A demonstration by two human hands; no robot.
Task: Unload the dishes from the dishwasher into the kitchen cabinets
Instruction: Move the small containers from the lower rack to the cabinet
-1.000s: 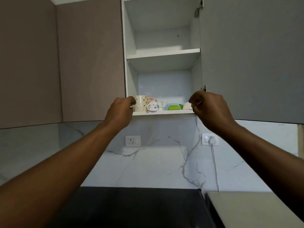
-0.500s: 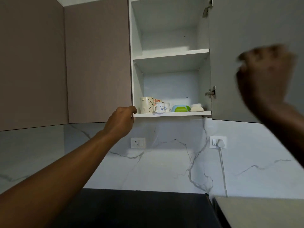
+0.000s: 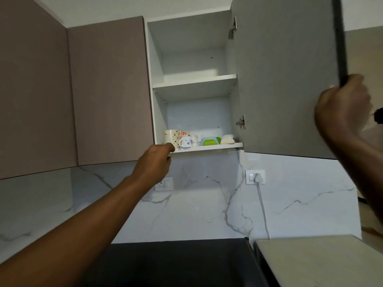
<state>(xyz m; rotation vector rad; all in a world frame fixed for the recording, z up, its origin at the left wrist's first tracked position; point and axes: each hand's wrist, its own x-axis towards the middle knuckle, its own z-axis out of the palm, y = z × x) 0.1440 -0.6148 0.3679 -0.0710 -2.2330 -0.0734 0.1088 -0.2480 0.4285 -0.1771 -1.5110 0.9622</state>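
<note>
An upper cabinet (image 3: 196, 79) stands open above the counter. Its bottom shelf (image 3: 209, 147) carries a patterned mug (image 3: 171, 136), a white cup with blue flowers (image 3: 186, 141), a blue-and-green container (image 3: 210, 141) and a white bowl (image 3: 227, 139). The upper shelf looks bare. My left hand (image 3: 154, 162) rests curled at the shelf's front left corner, by the closed left door's lower edge. My right hand (image 3: 342, 108) grips the outer edge of the open grey door (image 3: 286, 79), which is swung out to the right.
Closed brown cabinet doors (image 3: 72, 90) fill the left. A marble backsplash (image 3: 207, 204) carries two sockets, one with a plug and white cord (image 3: 262, 204). A black counter (image 3: 176, 264) lies below, with a pale surface (image 3: 319, 259) at the lower right.
My right hand left the shelf's right end, swung up and right, and now holds the open door's outer edge. The view has tilted upward. My left hand stays at the shelf corner.
</note>
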